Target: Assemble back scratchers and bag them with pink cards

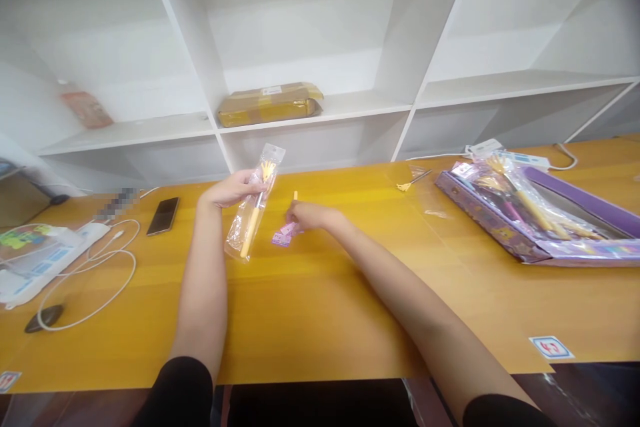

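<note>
My left hand [235, 188] is closed round the upper part of a back scratcher [253, 223] in a clear plastic bag. Its yellow claw-shaped end points up and its yellow handle slants down. To the right, my right hand [306, 215] has its fingers bent together at the tabletop, by small purple-and-white cards [283, 236]. A short yellow stick end [295, 195] shows just beyond those fingers; its lower part is hidden. What the fingers grip I cannot make out. Further right lies another yellow claw end on a metal rod [413, 181].
A purple box [505, 230] at the right holds several bagged back scratchers. At the left are a phone [163, 216], a power strip [57, 260], white cables and a dark mouse [44, 319]. A taped parcel [270, 105] sits on the white shelf [360, 107] behind the table.
</note>
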### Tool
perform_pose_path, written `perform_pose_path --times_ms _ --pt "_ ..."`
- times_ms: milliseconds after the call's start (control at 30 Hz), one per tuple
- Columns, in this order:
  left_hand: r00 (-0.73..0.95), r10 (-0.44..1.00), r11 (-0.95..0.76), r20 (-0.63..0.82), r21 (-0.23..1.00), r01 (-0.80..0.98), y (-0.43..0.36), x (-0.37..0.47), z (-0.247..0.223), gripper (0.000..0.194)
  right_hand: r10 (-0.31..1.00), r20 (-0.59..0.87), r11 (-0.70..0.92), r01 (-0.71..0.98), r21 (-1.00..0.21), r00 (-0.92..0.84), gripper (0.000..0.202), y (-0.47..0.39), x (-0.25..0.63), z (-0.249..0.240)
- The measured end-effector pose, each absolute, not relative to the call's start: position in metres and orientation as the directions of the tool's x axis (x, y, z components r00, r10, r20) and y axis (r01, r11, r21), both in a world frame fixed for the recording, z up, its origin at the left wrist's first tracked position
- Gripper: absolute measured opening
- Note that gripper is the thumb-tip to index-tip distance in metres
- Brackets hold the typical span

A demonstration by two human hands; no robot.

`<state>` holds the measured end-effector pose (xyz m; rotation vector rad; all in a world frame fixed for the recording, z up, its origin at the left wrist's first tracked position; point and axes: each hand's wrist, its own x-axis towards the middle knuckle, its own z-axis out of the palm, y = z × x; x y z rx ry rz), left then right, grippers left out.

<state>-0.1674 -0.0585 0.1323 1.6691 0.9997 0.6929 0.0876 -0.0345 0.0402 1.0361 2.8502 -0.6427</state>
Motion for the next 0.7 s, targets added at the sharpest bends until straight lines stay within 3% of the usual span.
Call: perform_pose_path --times_ms 167,333,400,500,600,700 --pt "0.503 0.864 -0.137 -0.017 0.954 0.268 -0.059 -0.163 0.133 0.041 0.668 -0.217 0.611 0.691 -0.386 -0.711 0.027 -0.037 0.088 0.043" --pt "0.465 0.885 -0.181 0.035 0.945 0.273 -0.059 -0.156 0.134 0.044 0.680 -0.164 0.564 0.653 -0.505 -0.714 0.009 -0.035 0.101 0.064" --pt "0.448 0.891 -0.205 0.071 0.944 0.258 -0.058 -0.151 0.134 0.044 0.722 -0.027 0.540 0.588 -0.603 -0.691 0.010 -0.037 0.113 0.083" --pt "0.443 0.886 -0.250 0.136 0.945 0.209 -0.059 -0.140 0.135 0.043 0.807 0.332 0.562 0.465 -0.684 -0.488 0.028 -0.044 0.135 0.113" --pt "0.448 0.875 -0.291 0.184 0.939 0.182 -0.062 -0.123 0.137 0.047 0.703 0.664 0.700 0.415 -0.581 -0.257 0.028 -0.053 0.152 0.134" --pt "0.493 0.842 -0.333 0.216 0.929 0.161 -0.072 -0.101 0.139 0.056 0.499 0.832 0.818 0.448 -0.361 -0.241 0.013 -0.058 0.155 0.140"
